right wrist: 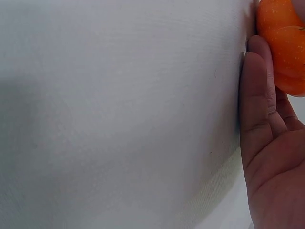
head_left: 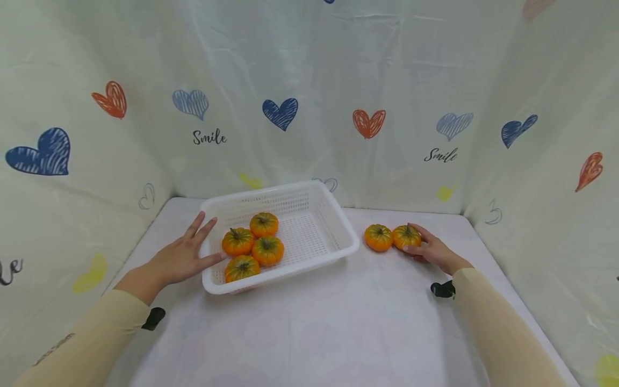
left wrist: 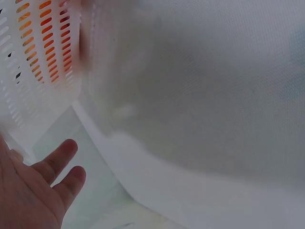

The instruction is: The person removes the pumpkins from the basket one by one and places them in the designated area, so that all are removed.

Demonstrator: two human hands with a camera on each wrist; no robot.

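Observation:
At the left rim of a white plastic basket (head_left: 309, 263), my left hand (head_left: 179, 260) is spread, thumb reaching over the edge. In the left wrist view two straight fingers (left wrist: 64, 152) show below the basket's slotted wall (left wrist: 38, 71). Several small orange-green pumpkins (head_left: 268, 251) lie in the basket's left half. To the right of it, my right hand (head_left: 435, 252) grips another pumpkin (head_left: 405, 235) between thumb and fingers. Its lower fingers lie along the tabletop beside the orange side of that pumpkin (right wrist: 286, 52) in the right wrist view. One more pumpkin (head_left: 379, 237) sits right against its left side.
A white cloth (head_left: 309, 333) covers the table. Pale curtains with printed hearts (head_left: 280, 114) and lettering rise behind and on both sides. A dark wrist device (head_left: 153, 319) sticks out under the left sleeve, and another (head_left: 442, 289) under the right.

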